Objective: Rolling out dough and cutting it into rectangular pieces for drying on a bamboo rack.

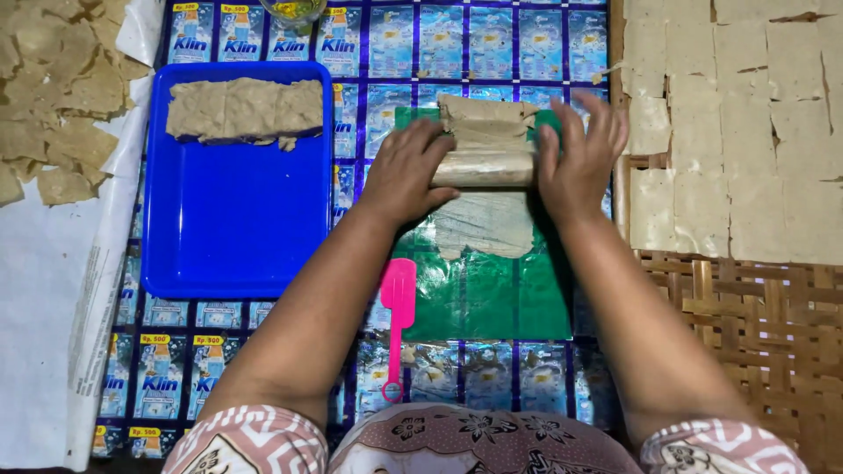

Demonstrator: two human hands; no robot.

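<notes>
I have both palms on the roller (485, 167), a pale cylinder lying crosswise in the upper middle of the frame: my left hand (406, 175) presses its left end and my right hand (575, 162) its right end, fingers spread flat and loose over it rather than clenched around it. The dough (483, 123) sits partly as a thick brownish lump just above the roller and partly as a thin, pale sheet (485, 224) pressed out below it, all on the green plastic sheet (492, 298) at centre frame. To do this well, I judge that I should keep equal weight on both ends so the sheet comes out even, roll straight along the plastic, and watch the ragged lower edge for tearing. The pink spatula (397, 307) lies just left of the green sheet, and the blue tray (233, 228) at left holds a further slab of dough (246, 110)
</notes>
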